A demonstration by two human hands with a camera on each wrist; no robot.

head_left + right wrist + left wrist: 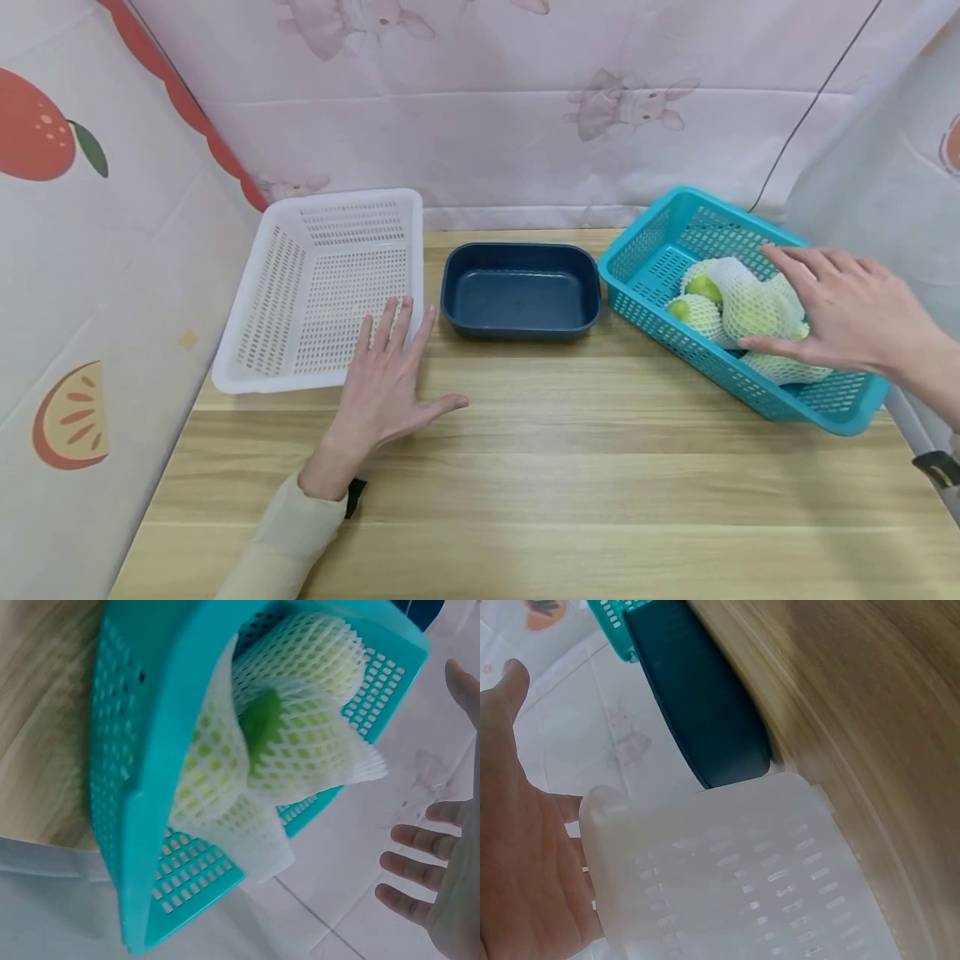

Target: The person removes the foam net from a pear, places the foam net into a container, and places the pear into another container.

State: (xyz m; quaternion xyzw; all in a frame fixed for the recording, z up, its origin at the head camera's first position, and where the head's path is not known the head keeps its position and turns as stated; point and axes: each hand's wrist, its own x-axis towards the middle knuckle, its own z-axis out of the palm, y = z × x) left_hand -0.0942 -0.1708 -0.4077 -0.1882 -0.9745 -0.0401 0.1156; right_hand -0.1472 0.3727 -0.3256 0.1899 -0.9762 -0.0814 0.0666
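My left hand (382, 387) hovers with fingers spread at the near right corner of a white slotted basket (258, 385); whether it touches the rim I cannot tell. Over a teal basket (678, 337) on the right is my right hand (851, 308), thumb apart from the fingers, holding nothing. Several green fruits (697, 317) in white foam netting lie in that basket, partly hidden by the hand. In the right wrist view a netted fruit (300, 735) shows bare green skin through its sleeve, and the right hand (457, 877) is apart from it.
Between the two baskets stands a dark blue tray (521, 300), its right end close to the teal basket. All three are on a wooden table (525, 475). Printed cloth (510, 150) hangs behind the table and along both sides.
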